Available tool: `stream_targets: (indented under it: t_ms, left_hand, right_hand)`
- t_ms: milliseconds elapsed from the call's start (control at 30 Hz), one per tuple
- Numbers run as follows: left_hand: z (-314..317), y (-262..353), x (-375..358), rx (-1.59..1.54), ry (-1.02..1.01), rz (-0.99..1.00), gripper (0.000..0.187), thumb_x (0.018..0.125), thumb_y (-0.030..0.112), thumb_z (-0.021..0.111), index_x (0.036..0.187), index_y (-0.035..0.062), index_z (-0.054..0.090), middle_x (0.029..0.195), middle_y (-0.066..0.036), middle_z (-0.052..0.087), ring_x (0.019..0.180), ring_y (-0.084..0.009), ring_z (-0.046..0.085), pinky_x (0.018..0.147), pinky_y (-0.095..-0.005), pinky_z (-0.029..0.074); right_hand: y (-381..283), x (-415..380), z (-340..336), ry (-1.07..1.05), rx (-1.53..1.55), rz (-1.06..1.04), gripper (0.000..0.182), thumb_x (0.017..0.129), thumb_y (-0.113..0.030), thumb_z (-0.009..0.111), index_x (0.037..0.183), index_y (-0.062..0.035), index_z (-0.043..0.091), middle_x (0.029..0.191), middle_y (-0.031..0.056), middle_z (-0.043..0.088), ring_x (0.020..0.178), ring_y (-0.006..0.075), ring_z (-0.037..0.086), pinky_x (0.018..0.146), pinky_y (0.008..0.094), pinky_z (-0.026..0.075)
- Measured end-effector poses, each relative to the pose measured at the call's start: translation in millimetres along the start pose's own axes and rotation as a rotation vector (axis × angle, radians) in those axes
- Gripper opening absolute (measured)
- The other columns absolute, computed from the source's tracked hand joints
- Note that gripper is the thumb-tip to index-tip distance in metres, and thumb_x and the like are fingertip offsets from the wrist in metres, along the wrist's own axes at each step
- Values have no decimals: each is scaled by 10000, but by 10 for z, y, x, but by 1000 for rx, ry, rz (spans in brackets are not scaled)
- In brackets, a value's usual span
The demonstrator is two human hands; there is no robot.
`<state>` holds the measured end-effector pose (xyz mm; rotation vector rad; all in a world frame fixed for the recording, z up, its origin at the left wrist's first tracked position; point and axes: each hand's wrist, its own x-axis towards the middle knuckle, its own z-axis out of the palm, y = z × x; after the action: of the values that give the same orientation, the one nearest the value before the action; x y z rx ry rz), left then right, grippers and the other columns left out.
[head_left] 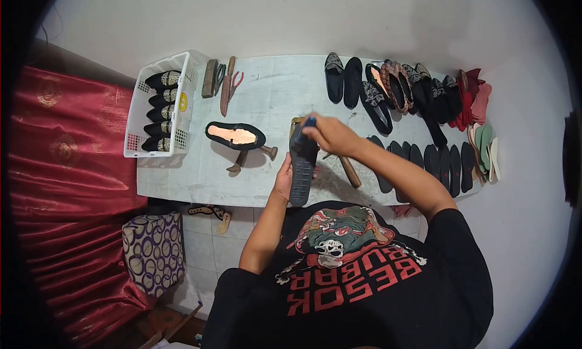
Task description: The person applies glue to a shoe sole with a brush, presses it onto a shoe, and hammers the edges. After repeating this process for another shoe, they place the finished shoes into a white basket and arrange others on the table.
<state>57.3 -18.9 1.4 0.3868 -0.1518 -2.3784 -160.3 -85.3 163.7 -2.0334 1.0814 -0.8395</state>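
My left hand (284, 178) is wrapped round the edges of a black shoe sole (301, 182), its ridged face turned up and its long side pointing away from me. Over the far end of the sole, my right hand (330, 135) grips a blue-handled brush (309, 123), its lower end blurred against the sole. A small yellowish container (295, 122) shows partly behind the sole. To the left, an unfinished black shoe upper (236, 135) with a tan insole rests on a metal shoe stand (267, 151). A hammer (350, 172) lies partly hidden under my right forearm.
A white plastic basket (180, 134) with several black patterned shoes stands at the left. Beside it lie a block (210, 78) and red-handled pliers (237, 80). Several shoes (334, 79), black soles (431, 162) and coloured pieces (483, 146) fill the table's right side.
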Motion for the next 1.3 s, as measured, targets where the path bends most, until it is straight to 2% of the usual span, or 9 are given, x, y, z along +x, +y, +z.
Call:
stream_targets:
  t_ms: [233,367,433,567,600,733,900,1200,1300]
  left_hand:
    - [-29,-216,70,-38,-97,-10,680,1109,589,305,1481,77,556,1267,-233,703,1071,-368,722,921,-461,607]
    - [-282,-223,69,-151,86,65,618,1116,549,338,1483,102,556,1357,-168,678,1199,-305,685,1038,-499,551]
    - [-350,-149,-13,14,211,48,587,1118,532,351,1482,120,559,1401,-139,660,1253,-277,661,1088,-521,517]
    - [-329,-77,-212,0,61,-59,665,1102,595,320,1437,92,598,1278,-223,709,1018,-330,754,857,-447,633]
    - [-228,-53,-255,109,226,-78,703,1097,616,298,1422,75,609,1187,-239,734,895,-331,768,741,-399,643]
    - [-235,42,-310,141,141,-120,628,1122,535,326,1456,59,564,1274,-138,713,1086,-304,734,831,-400,636]
    - [-140,89,-474,176,290,-65,696,1108,588,288,1465,61,568,1165,-211,738,867,-276,759,745,-375,637]
    - [-365,390,-729,139,323,-107,644,1124,537,305,1473,56,552,1244,-210,715,969,-290,755,797,-370,641]
    - [-522,495,-720,147,273,-190,638,1127,543,303,1478,72,551,1254,-212,710,1000,-284,750,809,-368,639]
  right_hand:
    - [151,1,-6,-23,-296,-338,293,950,-210,688,1158,-27,594,1025,186,701,928,383,698,777,459,554]
    - [2,-360,330,-148,-210,-432,344,935,-253,703,1173,-30,595,981,167,659,949,383,670,837,465,544]
    - [-53,-340,367,-217,-134,-282,330,985,-292,662,1160,-22,586,964,191,665,922,399,673,821,477,542]
    - [-10,-95,336,-152,-56,105,349,1068,-352,567,1116,-6,562,917,246,673,848,444,674,778,511,540]
    - [82,14,358,-72,-9,153,349,1081,-342,544,1080,8,541,859,274,670,785,474,670,734,521,537]
    - [577,317,355,41,185,374,340,1103,-326,526,1053,10,530,790,192,681,704,327,703,662,431,553]
    - [1074,388,467,265,440,454,330,1119,-320,519,1040,0,536,751,97,684,664,148,686,615,329,554]
    - [1202,203,874,102,-50,470,288,1095,-275,526,1127,9,562,940,275,706,944,492,679,812,509,520]
    - [1067,147,897,256,-46,459,265,1096,-257,527,1152,0,563,942,265,705,922,484,682,809,501,522]
